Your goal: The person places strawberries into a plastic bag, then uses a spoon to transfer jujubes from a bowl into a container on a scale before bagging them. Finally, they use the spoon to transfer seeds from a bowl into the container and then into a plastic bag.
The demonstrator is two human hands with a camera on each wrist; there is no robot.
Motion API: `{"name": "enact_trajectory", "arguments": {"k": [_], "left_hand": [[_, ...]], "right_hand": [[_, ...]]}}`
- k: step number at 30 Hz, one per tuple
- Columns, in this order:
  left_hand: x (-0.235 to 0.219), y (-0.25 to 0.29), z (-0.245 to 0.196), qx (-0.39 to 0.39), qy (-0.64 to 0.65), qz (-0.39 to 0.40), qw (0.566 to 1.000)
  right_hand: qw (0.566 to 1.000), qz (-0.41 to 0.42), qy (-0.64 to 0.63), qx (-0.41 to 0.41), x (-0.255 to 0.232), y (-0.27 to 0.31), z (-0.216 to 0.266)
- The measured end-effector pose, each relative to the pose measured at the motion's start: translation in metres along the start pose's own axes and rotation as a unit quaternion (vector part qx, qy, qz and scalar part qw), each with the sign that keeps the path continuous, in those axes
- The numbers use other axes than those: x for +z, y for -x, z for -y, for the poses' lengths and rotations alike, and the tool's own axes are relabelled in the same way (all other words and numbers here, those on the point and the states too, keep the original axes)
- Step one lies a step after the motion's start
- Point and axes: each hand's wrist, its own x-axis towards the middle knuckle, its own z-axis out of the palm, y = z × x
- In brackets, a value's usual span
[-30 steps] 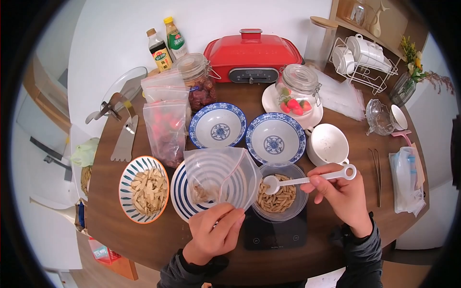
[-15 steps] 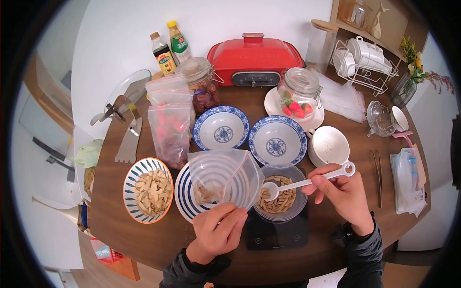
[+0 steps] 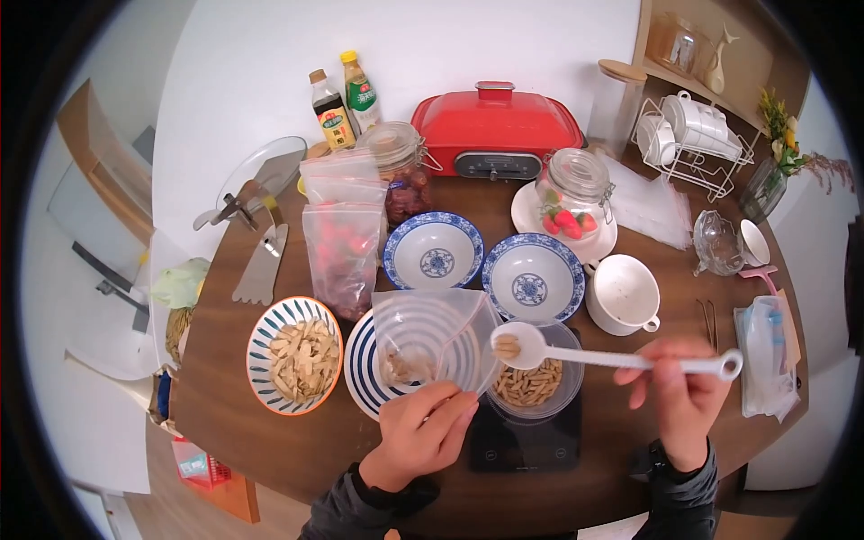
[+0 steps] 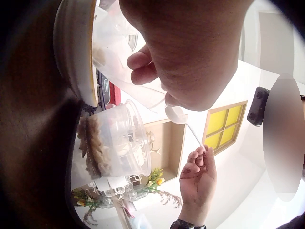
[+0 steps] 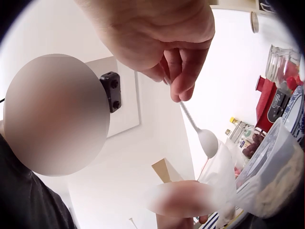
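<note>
My left hand [image 3: 423,432] pinches the edge of a clear zip bag [image 3: 418,315], which stands mouth open over a blue-striped plate [image 3: 362,364]. Some small pale pieces lie low in the bag. A white measuring spoon [image 3: 589,357] is held by its handle between the thumb and fingers of my right hand [image 3: 679,400]. A few tan pieces [image 3: 508,346] sit in the spoon's bowl, beside the bag's right edge. Under the spoon, a clear plastic tub [image 3: 570,387] of short tan sticks [image 3: 529,389] stands on a black kitchen scale [image 3: 526,457].
A bowl [image 3: 259,364] of pale dried slices stands left. Behind are two blue-and-white bowls [image 3: 414,279], a white cup [image 3: 621,292], filled zip bags [image 3: 346,261], glass jars and a red electric cooker [image 3: 495,130]. Tweezers [image 3: 709,324] and flat plastic bags [image 3: 760,351] lie right.
The measuring spoon has risen out of the tub with a few pieces in it, and my right hand has shifted right. My left hand keeps its hold on the bag; the head view has shifted slightly.
</note>
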Motion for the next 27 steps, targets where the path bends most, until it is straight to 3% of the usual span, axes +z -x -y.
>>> {"name": "enact_trajectory", "arguments": {"k": [2, 4, 8, 11, 13, 17, 18, 20, 22, 27], "left_hand": [[0.002, 0.000, 0.003, 0.023, 0.004, -0.017, 1.000], [0.002, 0.000, 0.004, 0.023, 0.000, -0.015, 1.000], [0.003, 0.003, 0.004, 0.021, 0.000, -0.015, 1.000], [0.003, 0.001, 0.003, 0.016, 0.001, -0.017, 1.000], [0.003, 0.002, 0.004, 0.015, 0.000, -0.018, 1.000], [0.004, 0.004, 0.004, 0.007, 0.003, -0.026, 1.000], [0.004, 0.004, 0.005, 0.012, 0.001, -0.031, 0.999], [0.005, 0.004, 0.005, 0.006, 0.004, -0.032, 0.999], [0.006, 0.005, 0.003, 0.006, 0.004, -0.036, 0.999], [0.005, 0.006, 0.003, 0.001, -0.005, -0.027, 1.000]], "right_hand": [[0.993, 0.113, 0.016, -0.042, 0.000, -0.005, 0.002], [0.966, 0.188, 0.102, -0.146, 0.004, -0.012, 0.003], [0.960, 0.204, 0.123, -0.150, 0.007, -0.012, 0.006], [0.971, 0.169, 0.098, -0.138, 0.001, -0.003, 0.003], [1.000, -0.006, -0.009, -0.025, 0.001, 0.008, -0.004], [0.998, -0.055, -0.027, 0.024, -0.012, 0.007, -0.034], [0.998, -0.054, -0.027, 0.016, -0.015, 0.008, -0.043], [0.990, -0.057, -0.053, 0.117, -0.021, 0.011, -0.062], [0.986, -0.052, -0.069, 0.141, -0.020, 0.015, -0.075], [0.987, -0.001, -0.100, 0.127, -0.014, 0.022, -0.087]]}}
